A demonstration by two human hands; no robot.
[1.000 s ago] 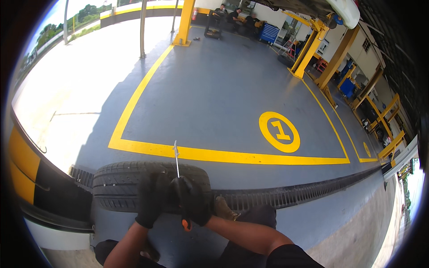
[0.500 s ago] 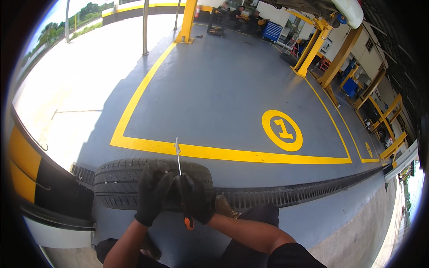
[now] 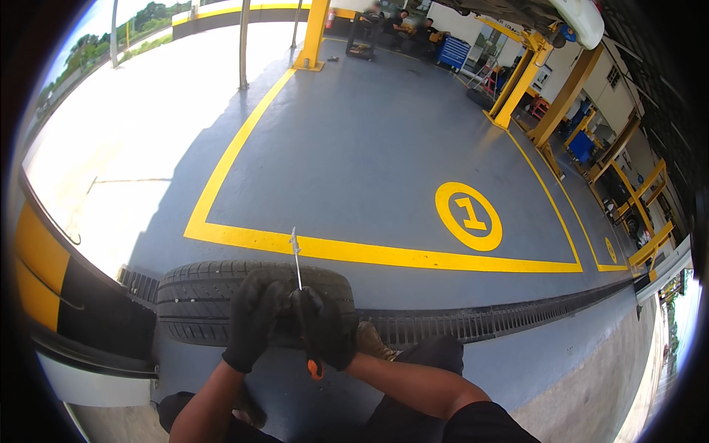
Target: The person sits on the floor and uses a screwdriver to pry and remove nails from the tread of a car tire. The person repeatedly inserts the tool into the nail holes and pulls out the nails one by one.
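Observation:
In front of my knees is a black tire [image 3: 188,303], its grooved tread facing up toward me. My right hand [image 3: 325,332], in a black glove, is closed around a slim tool with an orange-and-black handle [image 3: 315,369]. The tool's thin metal shaft [image 3: 298,269] points up and away over the tire, ending in a wider pale tip whose kind I cannot make out. My left hand [image 3: 252,317], also black-gloved, is over the tread beside the right one. Its fingers are pinched together; whatever they hold is hidden.
A drain grate [image 3: 480,321] runs behind the tire to the right. Beyond it, yellow lines [image 3: 399,256] mark a grey floor bay. Yellow lift posts [image 3: 521,85] stand farther off, with a raised car, a blue tool cabinet [image 3: 452,52] and seated people [image 3: 399,26].
The whole view has shifted very slightly. Both hands and the tool keep almost the same pose over the tire.

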